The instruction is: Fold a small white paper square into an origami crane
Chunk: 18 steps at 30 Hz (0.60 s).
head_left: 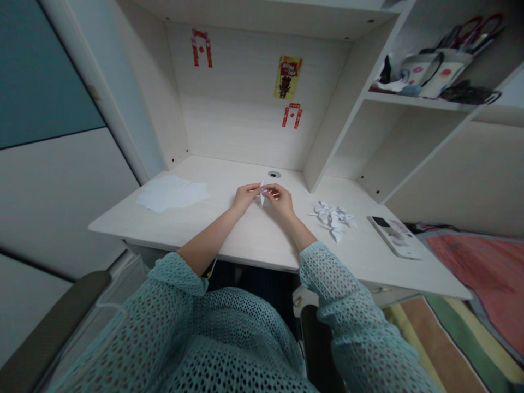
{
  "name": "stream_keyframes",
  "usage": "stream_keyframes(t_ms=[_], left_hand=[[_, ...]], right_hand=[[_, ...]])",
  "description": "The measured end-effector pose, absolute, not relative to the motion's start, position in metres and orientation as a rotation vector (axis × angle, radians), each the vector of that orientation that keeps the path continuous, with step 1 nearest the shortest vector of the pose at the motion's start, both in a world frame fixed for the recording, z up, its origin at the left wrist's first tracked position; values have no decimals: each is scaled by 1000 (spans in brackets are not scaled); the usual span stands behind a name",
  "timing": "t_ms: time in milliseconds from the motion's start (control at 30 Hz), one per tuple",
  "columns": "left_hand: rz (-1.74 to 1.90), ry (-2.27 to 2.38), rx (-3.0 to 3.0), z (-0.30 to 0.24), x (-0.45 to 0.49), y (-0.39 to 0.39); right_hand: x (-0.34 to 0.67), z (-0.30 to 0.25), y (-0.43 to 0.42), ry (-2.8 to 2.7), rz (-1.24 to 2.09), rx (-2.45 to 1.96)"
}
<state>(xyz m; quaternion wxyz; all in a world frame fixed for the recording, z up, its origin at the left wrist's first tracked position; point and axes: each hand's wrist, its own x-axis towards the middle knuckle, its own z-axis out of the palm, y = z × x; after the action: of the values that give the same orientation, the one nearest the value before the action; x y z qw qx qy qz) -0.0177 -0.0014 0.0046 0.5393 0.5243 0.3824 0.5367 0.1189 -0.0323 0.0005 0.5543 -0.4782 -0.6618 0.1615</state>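
Observation:
Near the back middle of the white desk, both my hands meet at a small folded piece of white paper (262,200). My left hand (246,197) pinches it from the left side. From the right, my right hand (280,200) grips it between thumb and fingers. The paper is narrow, with a point reaching down below the fingertips; its exact folded shape is partly hidden. To the right lies a pile of folded white paper pieces (333,216). White paper sheets (174,194) are spread flat at the left.
A phone (395,237) lies near the right end of the desk (245,240). A cable hole (274,174) sits behind my hands. Cups (444,71) with scissors stand on the upper right shelf. A chair armrest (57,327) is at the lower left.

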Motion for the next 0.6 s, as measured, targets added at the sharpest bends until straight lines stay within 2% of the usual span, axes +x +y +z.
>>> stream_keyframes(t_ms=[600], left_hand=[[1263,845,1054,-2,-19,7]], right_hand=[[118,-4,-31,-1688,397,-1061]])
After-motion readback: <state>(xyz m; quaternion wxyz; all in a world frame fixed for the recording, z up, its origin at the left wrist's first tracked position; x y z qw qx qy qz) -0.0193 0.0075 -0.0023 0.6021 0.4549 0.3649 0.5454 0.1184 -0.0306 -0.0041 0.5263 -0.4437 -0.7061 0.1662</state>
